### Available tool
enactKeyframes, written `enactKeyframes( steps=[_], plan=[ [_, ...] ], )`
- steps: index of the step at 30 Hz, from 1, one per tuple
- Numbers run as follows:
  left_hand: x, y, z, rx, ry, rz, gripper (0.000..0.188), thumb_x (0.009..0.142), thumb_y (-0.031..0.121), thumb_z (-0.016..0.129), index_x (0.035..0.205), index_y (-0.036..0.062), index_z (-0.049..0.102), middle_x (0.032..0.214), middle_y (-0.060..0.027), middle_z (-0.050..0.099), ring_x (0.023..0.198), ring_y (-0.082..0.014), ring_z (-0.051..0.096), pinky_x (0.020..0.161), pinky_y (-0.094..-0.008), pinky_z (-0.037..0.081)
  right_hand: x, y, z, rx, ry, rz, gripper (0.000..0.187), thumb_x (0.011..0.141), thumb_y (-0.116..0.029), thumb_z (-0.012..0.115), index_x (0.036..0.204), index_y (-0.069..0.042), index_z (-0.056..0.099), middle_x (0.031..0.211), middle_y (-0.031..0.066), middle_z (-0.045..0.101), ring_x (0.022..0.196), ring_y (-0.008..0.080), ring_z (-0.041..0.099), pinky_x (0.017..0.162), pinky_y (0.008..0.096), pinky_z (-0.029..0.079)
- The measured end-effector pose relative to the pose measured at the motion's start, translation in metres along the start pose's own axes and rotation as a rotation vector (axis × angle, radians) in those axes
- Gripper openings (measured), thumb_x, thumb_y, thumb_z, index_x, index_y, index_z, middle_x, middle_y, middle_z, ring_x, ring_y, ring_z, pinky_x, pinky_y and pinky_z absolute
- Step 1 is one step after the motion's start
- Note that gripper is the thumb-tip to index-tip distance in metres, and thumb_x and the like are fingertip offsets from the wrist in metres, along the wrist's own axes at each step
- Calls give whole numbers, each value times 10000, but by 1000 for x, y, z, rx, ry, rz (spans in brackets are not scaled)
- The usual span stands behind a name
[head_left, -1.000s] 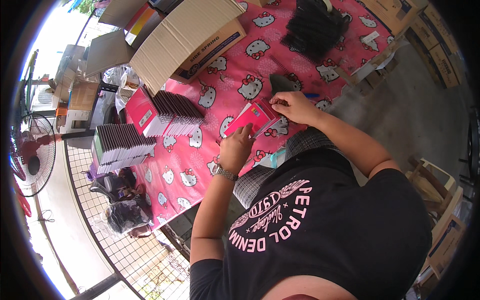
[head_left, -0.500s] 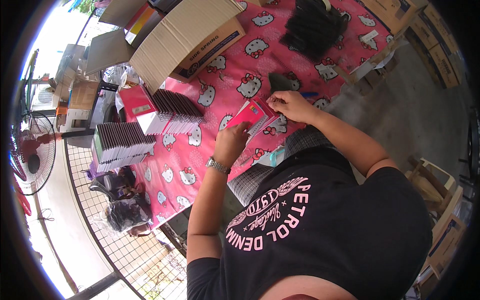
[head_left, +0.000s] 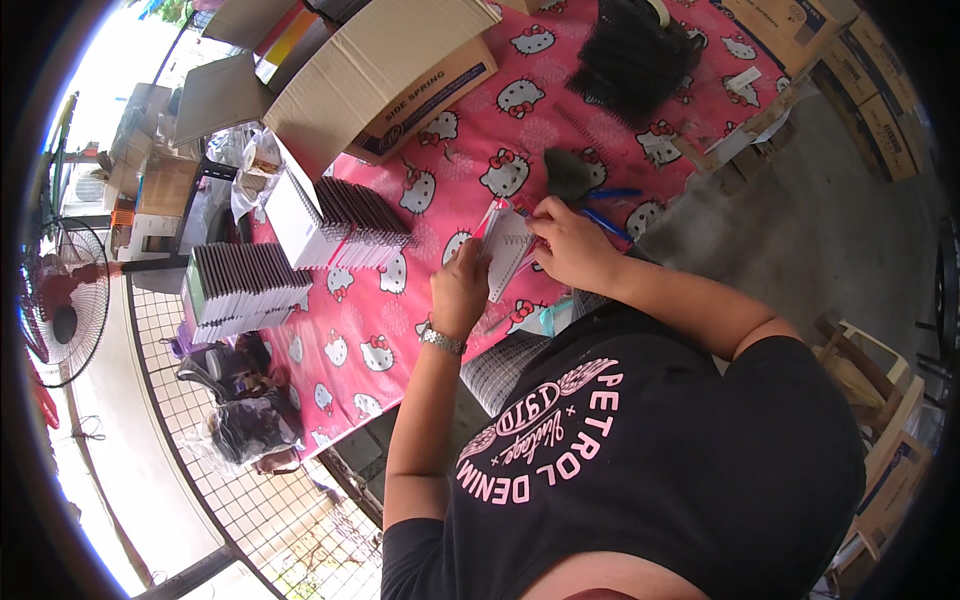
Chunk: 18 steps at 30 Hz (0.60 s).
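A small notebook [head_left: 504, 268] with white pages and a red cover is held between my hands, just above the table's near edge. Along its punched edge runs a thin spiral coil. My left hand [head_left: 461, 292], a watch on its wrist, grips the notebook's left side, fingers closed. At the right, my right hand [head_left: 574, 246] has its fingers bent and pinched on the coil side; the fingertips are partly hidden. A blue-handled tool [head_left: 607, 222], perhaps pliers, lies just beyond the right hand, beside a dark grey-green piece [head_left: 568, 173].
Two rows of spiral notebooks [head_left: 362, 222], [head_left: 247, 290] stand at the left on a pink patterned tablecloth [head_left: 440, 205]. An open carton [head_left: 425, 100] sits behind them. Black spiral coils [head_left: 632, 62] lie at the far right. A fan [head_left: 65, 305] stands at the left.
The notebook has turned from showing its red cover to showing white pages and coil. My right hand has moved nearer, onto it. A white page replaces the red cover at the notebook row's end.
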<state>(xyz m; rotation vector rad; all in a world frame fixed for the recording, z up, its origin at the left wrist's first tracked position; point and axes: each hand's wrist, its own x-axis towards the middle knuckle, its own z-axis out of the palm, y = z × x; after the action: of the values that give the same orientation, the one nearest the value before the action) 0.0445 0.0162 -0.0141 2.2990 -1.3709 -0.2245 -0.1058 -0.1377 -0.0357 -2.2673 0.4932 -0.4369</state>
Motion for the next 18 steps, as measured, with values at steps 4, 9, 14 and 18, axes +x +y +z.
enactKeyframes(
  steps=[4,9,14,18],
  plan=[
    [2,2,0,33,-32,10,156,889,138,619,1018,75,560,782,-166,659,685,-375,657,555,-485,510,6,0,0,-52,-48,2,270,805,-178,647,1004,5,663,1122,165,561,900,350,658,766,459,551],
    [3,-1,0,36,-59,10,187,886,163,636,1034,79,557,767,-162,659,684,-366,662,562,-481,514,10,-7,1,-62,67,-50,233,807,-151,620,961,20,657,951,175,596,782,328,677,681,433,559],
    [1,12,7,-23,19,64,295,856,226,686,1085,91,559,829,-135,672,731,-349,679,598,-463,535,24,8,-1,1298,-220,724,54,796,-84,561,846,-64,564,642,39,489,502,160,507,455,304,393],
    [9,29,0,145,-85,23,373,827,269,722,1126,99,578,927,-127,660,802,-339,682,656,-450,542,25,10,-5,1546,-277,785,128,848,-116,617,918,-95,511,668,3,477,448,100,386,420,270,292]
  ],
)
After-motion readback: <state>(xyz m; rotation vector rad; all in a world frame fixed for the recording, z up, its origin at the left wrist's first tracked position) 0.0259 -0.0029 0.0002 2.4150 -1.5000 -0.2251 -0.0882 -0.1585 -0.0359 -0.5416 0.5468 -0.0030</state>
